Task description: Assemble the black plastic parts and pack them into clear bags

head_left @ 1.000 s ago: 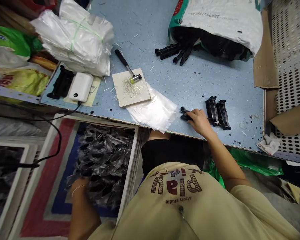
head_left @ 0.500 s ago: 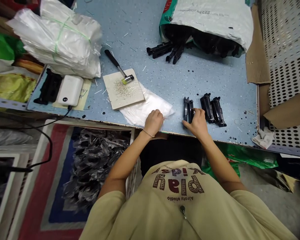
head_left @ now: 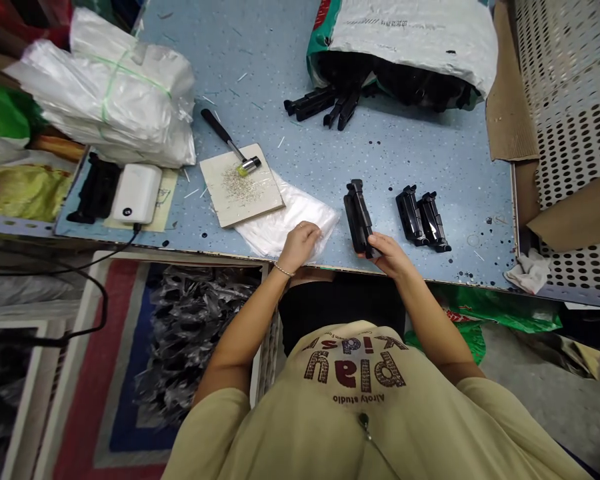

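At the left end of the blue speckled tabletop (head_left: 325, 160), a white rectangular plastic power bank (head_left: 139, 191) with a black cable sits beside a black plastic piece (head_left: 97, 190). Just beyond it lies a thick bundle of translucent white plastic bags (head_left: 130, 80) tied with green string. Below the near edge, a pale-framed tray (head_left: 87, 333), lined in red, grey and blue, holds black items in clear plastic.

Further right, a black-handled hammer (head_left: 235, 150) with a silver and yellow head lies across a square beige board (head_left: 215, 167). The board overlaps a flat layer of thin white plastic bags (head_left: 300, 207).

The left hand (head_left: 299, 245) is at the near right edge of that layer, thumb and fingers drawn together; whether they pinch the film I cannot tell.

To its right, the right hand (head_left: 387, 255) grips the near end of a long glossy black plastic workpiece (head_left: 359, 217), which points away from the person above the near part of the tabletop. Whether it is one part or two together is unclear.

Farther off, black parts protrude from a white and green plastic sack (head_left: 415, 33). Nearer, two similar black plastic parts (head_left: 411, 215) lie side by side, right of the workpiece.
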Demonstrator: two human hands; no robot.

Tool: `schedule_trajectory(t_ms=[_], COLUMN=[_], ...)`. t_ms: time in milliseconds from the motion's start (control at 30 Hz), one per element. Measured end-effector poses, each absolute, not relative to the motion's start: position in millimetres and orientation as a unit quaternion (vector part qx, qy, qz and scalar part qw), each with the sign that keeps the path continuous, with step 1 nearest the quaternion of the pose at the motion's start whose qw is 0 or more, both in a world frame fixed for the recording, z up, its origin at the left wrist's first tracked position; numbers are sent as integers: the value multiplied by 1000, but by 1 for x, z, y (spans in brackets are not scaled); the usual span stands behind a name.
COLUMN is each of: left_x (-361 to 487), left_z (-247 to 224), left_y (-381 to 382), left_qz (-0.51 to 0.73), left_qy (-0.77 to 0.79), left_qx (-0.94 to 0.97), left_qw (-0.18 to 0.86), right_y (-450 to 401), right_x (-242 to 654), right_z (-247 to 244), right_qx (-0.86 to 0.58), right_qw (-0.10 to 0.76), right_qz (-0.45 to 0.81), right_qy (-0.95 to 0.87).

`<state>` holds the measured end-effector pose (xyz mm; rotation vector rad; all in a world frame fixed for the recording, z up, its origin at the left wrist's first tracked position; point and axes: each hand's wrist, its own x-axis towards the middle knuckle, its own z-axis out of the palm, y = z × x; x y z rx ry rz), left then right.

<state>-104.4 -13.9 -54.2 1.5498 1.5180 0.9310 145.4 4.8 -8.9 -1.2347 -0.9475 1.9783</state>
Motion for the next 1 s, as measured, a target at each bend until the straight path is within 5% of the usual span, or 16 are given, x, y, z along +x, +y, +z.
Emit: schedule_trajectory(t_ms=[267, 433, 600, 833, 1000], left_x=[-106, -118, -119, -98, -80], left_z=[-51, -45, -45, -45, -46], left_y=[-8, -19, -27, -26, -34], left_qz=[458, 510, 370, 367, 411], left_qy=[560, 575, 588, 543, 463], left_qx=[490, 522, 681, 722, 773], left_qw=[486, 369, 232, 224, 139], right_y=[-1, 17, 5, -45, -25], right_x=[110, 114, 152, 175, 156], right_z=[-14, -22, -3, 13, -20], right_qx=[-375, -468, -481, -342, -333], right_qw=[288, 340, 366, 163, 169], right_qz=[823, 750, 719, 888, 911], right_qy=[-314, -319, -344, -261, -175])
